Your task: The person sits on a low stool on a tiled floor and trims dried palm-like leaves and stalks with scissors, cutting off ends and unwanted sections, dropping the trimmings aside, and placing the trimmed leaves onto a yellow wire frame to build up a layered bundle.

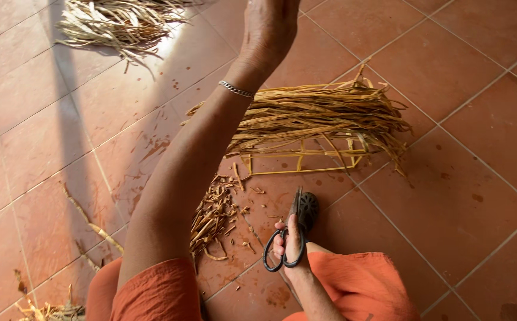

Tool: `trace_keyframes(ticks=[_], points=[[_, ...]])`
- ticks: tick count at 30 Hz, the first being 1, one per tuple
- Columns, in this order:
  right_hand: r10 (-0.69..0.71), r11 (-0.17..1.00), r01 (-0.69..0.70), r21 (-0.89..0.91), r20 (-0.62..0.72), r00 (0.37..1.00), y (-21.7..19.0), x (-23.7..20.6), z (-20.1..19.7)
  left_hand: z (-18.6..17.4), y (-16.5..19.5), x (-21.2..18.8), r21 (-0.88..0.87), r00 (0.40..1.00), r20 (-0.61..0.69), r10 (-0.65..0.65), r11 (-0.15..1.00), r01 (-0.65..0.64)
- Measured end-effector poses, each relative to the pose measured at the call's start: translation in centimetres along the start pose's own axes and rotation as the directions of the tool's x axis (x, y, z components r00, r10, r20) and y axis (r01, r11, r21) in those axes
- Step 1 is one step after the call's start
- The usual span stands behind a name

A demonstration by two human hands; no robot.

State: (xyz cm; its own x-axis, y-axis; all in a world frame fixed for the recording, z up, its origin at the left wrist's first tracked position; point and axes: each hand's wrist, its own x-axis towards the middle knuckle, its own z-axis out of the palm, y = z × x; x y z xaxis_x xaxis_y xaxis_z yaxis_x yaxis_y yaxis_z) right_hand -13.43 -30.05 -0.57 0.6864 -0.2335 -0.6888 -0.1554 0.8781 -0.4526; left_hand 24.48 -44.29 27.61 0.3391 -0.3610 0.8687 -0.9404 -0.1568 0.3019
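I see the right hand (pixel 288 244) gripping black scissors (pixel 291 232) through their loops, blades closed and pointing up toward the reed bundle (pixel 318 116). The bundle lies on the floor (pixel 466 196) beyond the scissors. The left hand (pixel 268 27) is raised above the bundle; its fingers are cut off, so I cannot tell its grip. Trimmings (pixel 214 217) lie left of the scissors.

Head view, steeply down, close.

R hand (pixel 290 246) grips scissors (pixel 291 229); L hand (pixel 268 27) raised over straw bundle (pixel 318 116).
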Motion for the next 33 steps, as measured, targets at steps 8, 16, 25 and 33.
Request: trace_keyframes(ticks=[8,16,25,33], points=[[-0.061,0.996,0.063,0.065,-0.029,0.998,-0.9,-1.4,0.4,11.3,6.4,-3.2,-0.037,0.978,0.163,-0.128,0.990,0.136],[-0.071,0.996,0.073,0.046,-0.048,0.996,-2.3,-2.6,1.1,20.3,9.1,-10.8,-0.073,0.823,0.527,-0.211,0.954,0.292],[-0.041,0.996,0.049,0.075,-0.103,0.994,-2.5,-2.5,0.7,11.6,5.7,-19.7,0.251,0.519,0.810,-0.274,0.961,0.115],[0.020,0.999,-0.015,0.050,-0.103,0.994,-1.5,-1.9,-0.3,-1.6,-8.4,-24.8,0.680,0.527,0.620,-0.581,0.733,0.008]])
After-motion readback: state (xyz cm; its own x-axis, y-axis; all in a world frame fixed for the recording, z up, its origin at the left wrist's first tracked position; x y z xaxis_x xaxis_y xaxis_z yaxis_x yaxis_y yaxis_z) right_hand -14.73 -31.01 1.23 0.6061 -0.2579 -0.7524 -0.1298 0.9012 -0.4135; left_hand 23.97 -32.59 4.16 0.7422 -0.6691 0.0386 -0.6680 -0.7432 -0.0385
